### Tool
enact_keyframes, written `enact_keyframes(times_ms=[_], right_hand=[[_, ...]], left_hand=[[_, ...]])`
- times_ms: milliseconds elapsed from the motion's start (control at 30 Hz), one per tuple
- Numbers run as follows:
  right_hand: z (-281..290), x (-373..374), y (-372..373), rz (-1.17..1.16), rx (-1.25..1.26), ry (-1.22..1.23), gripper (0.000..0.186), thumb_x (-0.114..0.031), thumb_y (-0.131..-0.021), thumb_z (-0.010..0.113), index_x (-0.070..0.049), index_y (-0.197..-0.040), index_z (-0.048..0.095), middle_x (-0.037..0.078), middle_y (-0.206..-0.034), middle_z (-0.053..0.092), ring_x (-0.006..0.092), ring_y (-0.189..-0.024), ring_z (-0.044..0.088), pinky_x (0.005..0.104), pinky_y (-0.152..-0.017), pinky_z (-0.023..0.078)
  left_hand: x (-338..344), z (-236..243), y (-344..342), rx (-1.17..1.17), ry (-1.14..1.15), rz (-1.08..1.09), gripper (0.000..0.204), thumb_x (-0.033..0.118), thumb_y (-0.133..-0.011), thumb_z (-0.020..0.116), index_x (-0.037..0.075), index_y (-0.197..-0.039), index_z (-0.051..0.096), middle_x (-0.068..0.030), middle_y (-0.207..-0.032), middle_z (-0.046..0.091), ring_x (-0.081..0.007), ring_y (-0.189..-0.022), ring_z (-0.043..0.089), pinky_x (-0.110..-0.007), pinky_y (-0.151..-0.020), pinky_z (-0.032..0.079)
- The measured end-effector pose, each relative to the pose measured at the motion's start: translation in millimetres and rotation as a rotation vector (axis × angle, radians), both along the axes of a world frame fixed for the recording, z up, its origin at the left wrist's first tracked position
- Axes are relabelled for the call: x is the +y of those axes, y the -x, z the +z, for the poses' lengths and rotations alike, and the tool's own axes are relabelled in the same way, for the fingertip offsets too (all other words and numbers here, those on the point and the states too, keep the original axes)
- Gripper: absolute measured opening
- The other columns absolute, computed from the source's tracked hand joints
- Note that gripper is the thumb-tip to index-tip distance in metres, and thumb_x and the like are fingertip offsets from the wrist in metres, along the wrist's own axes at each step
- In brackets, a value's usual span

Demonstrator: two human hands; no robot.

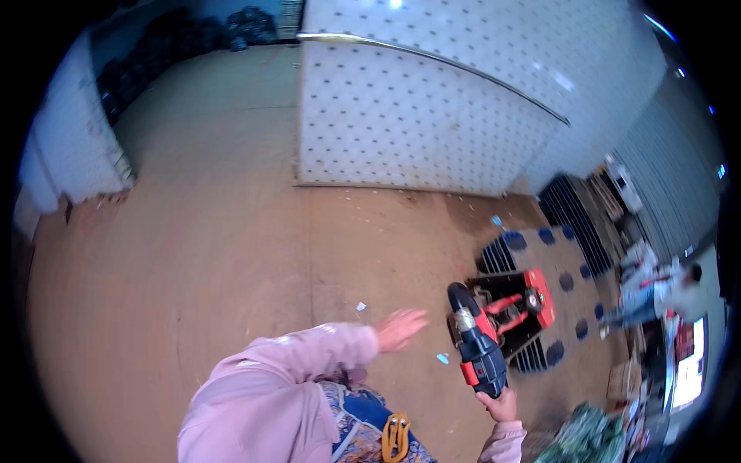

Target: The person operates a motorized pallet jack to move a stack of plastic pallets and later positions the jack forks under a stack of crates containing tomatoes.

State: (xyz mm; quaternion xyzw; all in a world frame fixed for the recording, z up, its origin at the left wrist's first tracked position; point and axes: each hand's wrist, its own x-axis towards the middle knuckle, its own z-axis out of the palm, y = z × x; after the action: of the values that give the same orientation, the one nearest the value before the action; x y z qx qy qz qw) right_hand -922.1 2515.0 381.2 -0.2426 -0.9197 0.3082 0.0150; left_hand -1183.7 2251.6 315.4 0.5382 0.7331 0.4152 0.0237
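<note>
A red and black pallet truck stands to my right, its black control handle tilted toward me. My right hand is closed round the near end of that handle. Fingers stretched out and a little blurred, my left hand hangs in the air left of the handle and touches nothing. Both arms wear pink sleeves. At my waist hangs a bundled yellow strap. The truck's forks are not plainly visible.
Beyond the truck lies a dark-sided pallet with round holes; more dark pallets are stacked behind. A co-worker stands at right. Green plastic sheeting lies near right. A dotted white wall rises ahead, and black bags fill the far left.
</note>
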Motion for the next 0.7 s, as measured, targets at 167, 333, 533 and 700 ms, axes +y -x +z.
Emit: enact_keyframes(times_ms=[167, 333, 533, 700], right_hand=[[16, -28, 14, -0.062, -0.030, -0.016, 0.041, -0.034, -0.059, 0.078, 0.002, -0.065, 0.058, 0.010, -0.048, 0.055, 0.0179, -0.042, 0.055, 0.0326, -0.044, 0.045], [-1, -39, 5, -0.140, 0.003, 0.061, 0.032, -0.025, -0.061, 0.077, 0.000, -0.068, 0.058, 0.004, -0.051, 0.054, 0.0124, -0.042, 0.052, 0.0280, -0.039, 0.042], [-14, -92, 53, -0.157, 0.046, 0.082, 0.035, -0.027, -0.062, 0.077, -0.001, -0.066, 0.054, 0.005, -0.050, 0.053, 0.0134, -0.040, 0.050, 0.0293, -0.036, 0.040], [-7, -188, 94, -0.192, 0.007, 0.051, 0.037, -0.024, -0.063, 0.076, 0.000, -0.086, 0.060, 0.005, -0.062, 0.060, 0.0138, -0.050, 0.055, 0.0301, -0.046, 0.045]], left_hand=[[-256, -157, -74, -0.381, 0.708, 0.347, 0.037, 0.012, -0.067, 0.058, 0.004, -0.103, 0.053, -0.0226, -0.111, 0.049, -0.0354, -0.101, 0.049, -0.044, -0.085, 0.041], [-536, -192, -176, -0.985, 1.285, 0.486, 0.033, 0.031, -0.063, 0.070, 0.004, -0.082, 0.065, -0.0172, -0.080, 0.064, -0.0293, -0.076, 0.061, -0.040, -0.065, 0.047], [-656, -137, -327, -1.197, 0.650, 1.477, 0.015, 0.023, -0.070, 0.069, 0.008, -0.069, 0.066, -0.0100, -0.071, 0.062, -0.0183, -0.068, 0.059, -0.032, -0.062, 0.046], [-782, -146, -477, -1.503, 0.642, 1.381, 0.023, 0.029, -0.065, 0.070, 0.008, -0.066, 0.063, -0.0058, -0.062, 0.062, -0.0163, -0.058, 0.058, -0.031, -0.055, 0.047]])
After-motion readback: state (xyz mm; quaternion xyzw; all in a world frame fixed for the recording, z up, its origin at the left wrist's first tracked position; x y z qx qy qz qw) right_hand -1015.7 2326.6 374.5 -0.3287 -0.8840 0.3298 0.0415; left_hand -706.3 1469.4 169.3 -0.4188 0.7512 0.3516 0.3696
